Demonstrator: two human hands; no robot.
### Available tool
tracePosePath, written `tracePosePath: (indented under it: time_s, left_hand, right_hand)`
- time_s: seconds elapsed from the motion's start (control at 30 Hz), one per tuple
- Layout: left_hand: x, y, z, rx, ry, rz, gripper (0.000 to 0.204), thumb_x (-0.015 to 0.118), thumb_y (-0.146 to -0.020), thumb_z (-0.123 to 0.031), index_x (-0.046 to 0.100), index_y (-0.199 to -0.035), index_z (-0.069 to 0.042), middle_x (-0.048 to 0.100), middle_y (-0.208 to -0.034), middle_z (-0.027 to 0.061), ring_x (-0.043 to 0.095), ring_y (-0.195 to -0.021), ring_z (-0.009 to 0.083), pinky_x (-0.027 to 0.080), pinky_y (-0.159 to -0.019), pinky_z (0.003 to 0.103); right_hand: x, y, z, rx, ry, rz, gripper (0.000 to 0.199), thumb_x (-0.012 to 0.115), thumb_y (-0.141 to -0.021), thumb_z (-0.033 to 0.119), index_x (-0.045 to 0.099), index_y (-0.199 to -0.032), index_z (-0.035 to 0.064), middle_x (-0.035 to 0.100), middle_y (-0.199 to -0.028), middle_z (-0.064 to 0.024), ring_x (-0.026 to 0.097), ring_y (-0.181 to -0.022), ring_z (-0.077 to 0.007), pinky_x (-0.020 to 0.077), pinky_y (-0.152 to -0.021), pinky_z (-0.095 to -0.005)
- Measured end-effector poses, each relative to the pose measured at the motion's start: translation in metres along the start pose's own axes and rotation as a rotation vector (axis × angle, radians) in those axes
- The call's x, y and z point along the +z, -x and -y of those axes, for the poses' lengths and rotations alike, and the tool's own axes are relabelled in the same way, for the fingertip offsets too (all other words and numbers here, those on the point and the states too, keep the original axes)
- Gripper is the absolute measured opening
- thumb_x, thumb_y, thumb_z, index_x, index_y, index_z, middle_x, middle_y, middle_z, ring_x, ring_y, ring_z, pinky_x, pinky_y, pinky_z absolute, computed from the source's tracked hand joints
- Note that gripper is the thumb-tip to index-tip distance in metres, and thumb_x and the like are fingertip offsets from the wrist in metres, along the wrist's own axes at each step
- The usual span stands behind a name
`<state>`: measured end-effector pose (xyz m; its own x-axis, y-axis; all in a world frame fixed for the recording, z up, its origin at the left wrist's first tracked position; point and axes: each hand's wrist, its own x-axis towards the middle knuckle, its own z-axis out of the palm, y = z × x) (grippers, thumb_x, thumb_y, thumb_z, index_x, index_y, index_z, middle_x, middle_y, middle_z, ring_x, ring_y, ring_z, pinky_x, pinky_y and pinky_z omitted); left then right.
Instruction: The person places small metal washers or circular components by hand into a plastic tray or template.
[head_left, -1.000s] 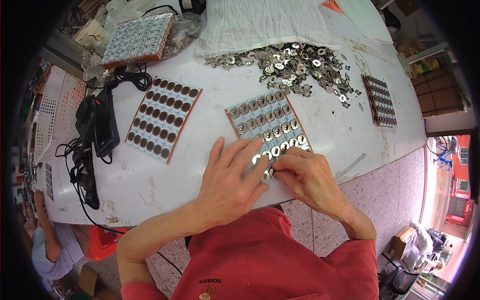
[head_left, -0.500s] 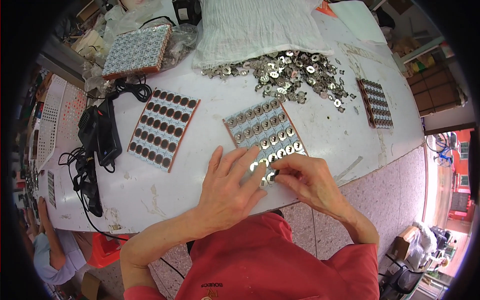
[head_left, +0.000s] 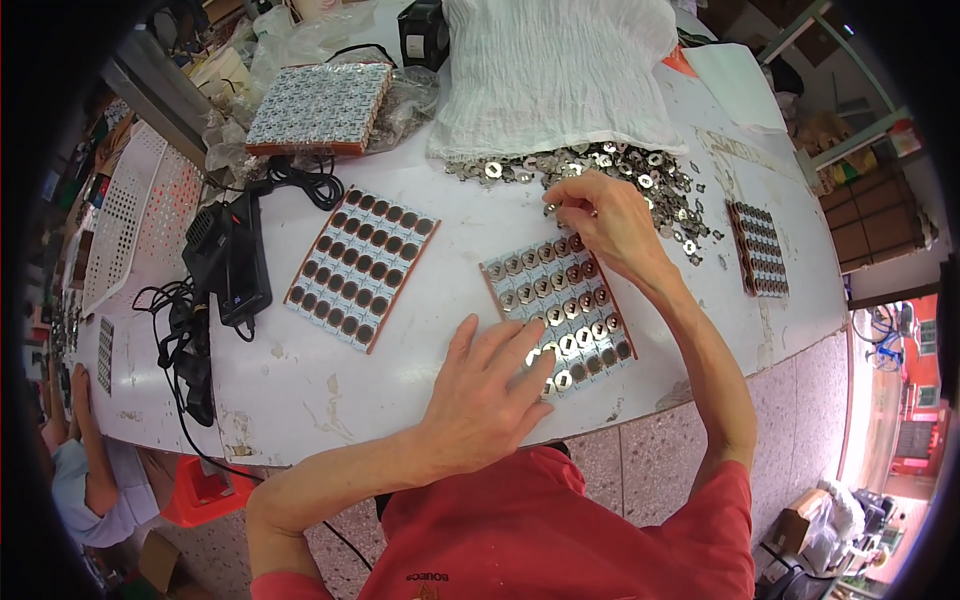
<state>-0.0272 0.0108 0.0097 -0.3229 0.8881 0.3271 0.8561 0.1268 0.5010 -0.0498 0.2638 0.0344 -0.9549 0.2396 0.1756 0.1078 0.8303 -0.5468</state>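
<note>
We see the panel (head_left: 541, 300) lying flat on the tabletop (head_left: 455, 285), right in front of the person. Metal clips sit in rows across it; in its nearest row, clips fill the left end, while the spots toward the right are bare and dark.

At the panel's near left corner we find the left hand (head_left: 488, 388), its fingers open and spread over that edge, gripping nothing that we can make out. Just beyond the panel's far edge is the right hand (head_left: 610, 222), its thumb and forefinger curled toward each other at the rim of the loose clips (head_left: 668, 200). We cannot tell whether those fingers have a clip between them.

Behind the panel, past the loose clips, we see a white sack (head_left: 555, 85). Left of the panel and apart from it lies a second board (head_left: 365, 268) with dark round spots; farther left is a black device (head_left: 232, 262) with cables. Well to the panel's right we see a small stack (head_left: 760, 250).
</note>
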Motion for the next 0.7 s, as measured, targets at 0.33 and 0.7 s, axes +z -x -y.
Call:
tracePosePath:
  time_s: [0.33,0.7]
  left_hand:
    - [-0.002,0.001,0.001,0.009,-0.009,0.008,0.051,0.080,-0.075,-0.024,0.064,-0.118,-0.004,0.049,-0.141,0.0188,0.047,-0.127,0.0359,0.034,-0.107,0.063]
    - [-0.001,-0.001,0.001,-0.007,-0.048,0.009,0.051,0.079,-0.074,-0.025,0.066,-0.119,-0.005,0.051,-0.140,0.0171,0.048,-0.127,0.0354,0.033,-0.109,0.060]
  right_hand:
    - [0.000,-0.005,0.005,-0.113,0.097,-0.067,0.013,0.066,-0.082,0.010,0.072,-0.093,0.0073,0.067,-0.087,-0.0137,0.065,-0.079,-0.0339,0.0498,-0.069,-0.0426]
    - [-0.036,0.082,0.029,0.419,-0.894,0.289,0.013,0.068,-0.088,0.004,0.068,-0.099,-0.0034,0.072,-0.088,-0.0079,0.067,-0.077,-0.0117,0.0541,-0.071,-0.0248]
